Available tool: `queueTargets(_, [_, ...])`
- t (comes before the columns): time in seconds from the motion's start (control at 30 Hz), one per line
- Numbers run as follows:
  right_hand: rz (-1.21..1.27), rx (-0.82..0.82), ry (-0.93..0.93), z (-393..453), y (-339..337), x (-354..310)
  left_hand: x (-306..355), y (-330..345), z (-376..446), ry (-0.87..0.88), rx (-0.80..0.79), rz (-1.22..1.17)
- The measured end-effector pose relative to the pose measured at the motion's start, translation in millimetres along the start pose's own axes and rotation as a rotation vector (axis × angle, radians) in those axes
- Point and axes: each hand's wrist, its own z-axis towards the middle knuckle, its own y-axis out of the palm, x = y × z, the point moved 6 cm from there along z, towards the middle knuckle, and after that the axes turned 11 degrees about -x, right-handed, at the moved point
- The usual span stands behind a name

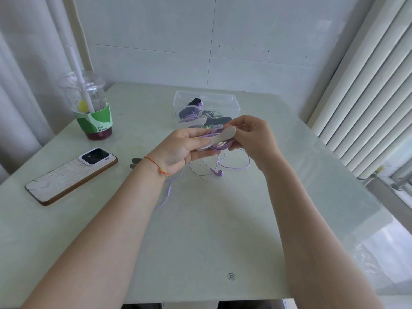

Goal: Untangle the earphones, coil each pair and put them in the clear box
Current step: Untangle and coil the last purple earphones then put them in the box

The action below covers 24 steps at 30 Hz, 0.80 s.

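While both hands (223,141) pinch it, purple earphones (219,144), coiled, pale strap-wrapped, ends dangling

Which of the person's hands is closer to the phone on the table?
Left. The left hand holds the purple earphones just right of the phone; the right hand is farther right, beyond the coil.

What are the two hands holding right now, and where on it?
Both hold one purple earphone coil with its pale strap: left hand grips the left end, right hand pinches the strap's right tip.
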Motion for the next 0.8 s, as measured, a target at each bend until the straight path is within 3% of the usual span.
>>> queueTargets(0.2, [0.0,-0.006,0.002,0.4,1.5,-2.0,0.8,-9.0,0.8,0.056,0.145,-0.073])
queueTargets(0.5, [-0.125,0.036,0.058,-0.1,-6.0,-0.1,2.5,-12.9,-0.6,0.05,0.187,0.047])
queueTargets(0.6, [-0.065,-0.086,0.097,-0.2,0.0,3.6,0.8,-8.4,-0.4,0.017,0.126,0.117])
queueTargets(0.7, [-0.188,-0.258,0.132,-1.8,10.9,9.7,0.1,-4.9,-0.3,0.005,0.099,0.151])
queueTargets(0.8, [-0.211,-0.245,0.131,0.4,9.7,13.9,1.4,-9.2,-1.0,0.029,0.164,0.169])
